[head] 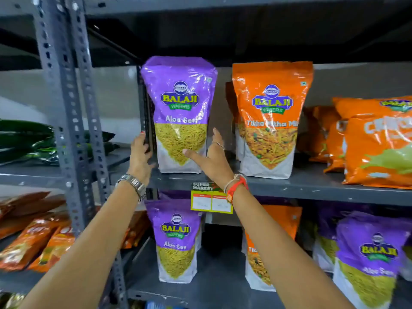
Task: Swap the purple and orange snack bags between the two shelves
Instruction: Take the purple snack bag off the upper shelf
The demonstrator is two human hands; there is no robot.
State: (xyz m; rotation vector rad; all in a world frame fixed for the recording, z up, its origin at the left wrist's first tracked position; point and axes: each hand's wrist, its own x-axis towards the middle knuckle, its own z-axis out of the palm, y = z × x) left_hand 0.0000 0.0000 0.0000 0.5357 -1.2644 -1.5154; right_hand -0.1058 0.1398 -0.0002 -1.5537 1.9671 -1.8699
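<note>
A big grey metal rack fills the view, with an upper shelf and a lower shelf.

On the upper shelf a tall purple snack bag stands upright at the left end. Just to its right stands a tall orange snack bag, also upright, with more orange bags lying far to the right.

On the lower shelf a second purple bag stands under the first one. A second orange bag stands to its right, partly hidden by the right arm. More purple bags sit at the far right.

The left hand is at the left side of the upper purple bag, fingers spread. The right hand is at the bag's right side, fingers apart, thumb on the front. Neither hand is closed on the bag; it rests on the shelf.

A yellow price tag hangs from the upper shelf edge. A watch is on the left wrist and a red band on the right wrist.
</note>
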